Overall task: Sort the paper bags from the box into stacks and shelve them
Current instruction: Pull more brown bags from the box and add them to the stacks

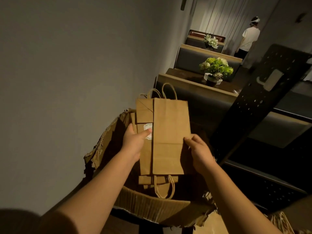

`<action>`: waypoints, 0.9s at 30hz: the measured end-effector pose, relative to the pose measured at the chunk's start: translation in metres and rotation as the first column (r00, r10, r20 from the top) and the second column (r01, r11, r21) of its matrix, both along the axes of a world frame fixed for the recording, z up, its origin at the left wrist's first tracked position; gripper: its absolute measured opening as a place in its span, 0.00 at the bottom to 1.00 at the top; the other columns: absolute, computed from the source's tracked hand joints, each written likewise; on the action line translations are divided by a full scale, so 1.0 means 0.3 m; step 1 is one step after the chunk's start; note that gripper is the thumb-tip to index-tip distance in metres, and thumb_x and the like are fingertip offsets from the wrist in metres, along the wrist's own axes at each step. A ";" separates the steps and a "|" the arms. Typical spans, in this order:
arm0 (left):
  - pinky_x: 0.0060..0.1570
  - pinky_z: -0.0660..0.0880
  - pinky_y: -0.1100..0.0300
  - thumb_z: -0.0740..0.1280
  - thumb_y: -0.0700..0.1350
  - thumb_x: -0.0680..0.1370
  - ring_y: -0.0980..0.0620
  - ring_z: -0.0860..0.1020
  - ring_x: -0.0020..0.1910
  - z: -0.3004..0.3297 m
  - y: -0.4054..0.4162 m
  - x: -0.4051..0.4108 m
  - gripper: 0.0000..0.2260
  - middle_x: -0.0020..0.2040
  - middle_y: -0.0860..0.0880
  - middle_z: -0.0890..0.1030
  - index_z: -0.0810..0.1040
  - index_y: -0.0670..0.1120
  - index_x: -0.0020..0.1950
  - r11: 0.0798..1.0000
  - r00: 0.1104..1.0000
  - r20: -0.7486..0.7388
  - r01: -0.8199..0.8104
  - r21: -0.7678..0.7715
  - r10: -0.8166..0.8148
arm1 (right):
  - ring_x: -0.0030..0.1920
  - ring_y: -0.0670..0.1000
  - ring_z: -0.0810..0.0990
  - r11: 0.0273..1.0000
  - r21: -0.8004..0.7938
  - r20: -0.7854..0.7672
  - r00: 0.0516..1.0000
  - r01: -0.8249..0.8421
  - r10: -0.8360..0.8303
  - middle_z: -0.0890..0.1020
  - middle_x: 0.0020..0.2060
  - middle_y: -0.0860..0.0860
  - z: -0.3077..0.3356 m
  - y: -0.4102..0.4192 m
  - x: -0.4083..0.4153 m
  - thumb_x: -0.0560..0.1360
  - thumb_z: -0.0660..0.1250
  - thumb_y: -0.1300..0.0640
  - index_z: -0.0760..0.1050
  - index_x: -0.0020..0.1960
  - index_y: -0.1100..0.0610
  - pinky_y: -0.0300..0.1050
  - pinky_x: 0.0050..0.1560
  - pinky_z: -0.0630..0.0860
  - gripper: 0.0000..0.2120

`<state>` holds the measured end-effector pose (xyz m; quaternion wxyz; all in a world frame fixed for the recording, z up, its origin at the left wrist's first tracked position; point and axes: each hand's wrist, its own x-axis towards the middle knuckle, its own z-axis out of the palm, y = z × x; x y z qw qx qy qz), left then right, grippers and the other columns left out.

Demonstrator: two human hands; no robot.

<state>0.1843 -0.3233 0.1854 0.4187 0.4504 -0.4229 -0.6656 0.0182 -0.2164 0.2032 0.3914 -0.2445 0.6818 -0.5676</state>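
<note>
- The left hand (133,144) grasps a stack of flat brown paper bags (145,125) above the torn cardboard box (152,208), thumb laid across the front near a white label (148,130), fingers curled behind.
- The right hand (199,152) pinches the lower right edge of 1 plain paper bag (170,132), held upright and overlapping the stack's right side (its twisted handle points up).
- More bags lie in the box below, handle loops (164,188) hanging toward the near wall.
- Behind stand booth seats and a dark surface with a green-and-white flower arrangement (217,67); a second arrangement (211,41) sits farther back.
- A perforated black metal panel (263,102) leans at right.
- A person in a white shirt (249,39) stands by the curtain, back turned.
</note>
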 end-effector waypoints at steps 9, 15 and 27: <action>0.62 0.74 0.43 0.71 0.63 0.71 0.48 0.76 0.62 -0.016 0.061 -0.025 0.32 0.64 0.52 0.77 0.66 0.53 0.71 0.989 0.989 -0.001 0.149 0.023 -0.149 | 0.52 0.59 0.83 0.997 -0.006 0.162 0.983 -0.082 0.082 0.84 0.51 0.57 -0.066 0.020 0.036 0.70 0.73 0.67 0.76 0.60 0.58 0.58 0.56 0.78 0.19; 0.57 0.77 0.43 0.68 0.48 0.78 0.50 0.80 0.56 -0.062 0.058 -0.015 0.11 0.57 0.51 0.82 0.75 0.55 0.60 0.989 0.991 0.016 0.132 -0.061 -0.131 | 0.47 0.56 0.85 0.998 -0.022 0.196 0.979 -0.051 0.054 0.86 0.45 0.54 -0.043 -0.001 0.059 0.79 0.63 0.48 0.80 0.53 0.55 0.51 0.48 0.80 0.13; 0.57 0.75 0.41 0.64 0.48 0.81 0.41 0.78 0.60 -0.081 0.014 0.034 0.14 0.61 0.43 0.80 0.73 0.51 0.67 0.934 0.934 -0.325 0.239 0.267 -0.146 | 0.40 0.55 0.83 0.999 -0.010 -0.016 0.999 0.042 -0.043 0.84 0.40 0.56 -0.047 -0.034 0.018 0.79 0.65 0.57 0.79 0.47 0.60 0.49 0.40 0.79 0.08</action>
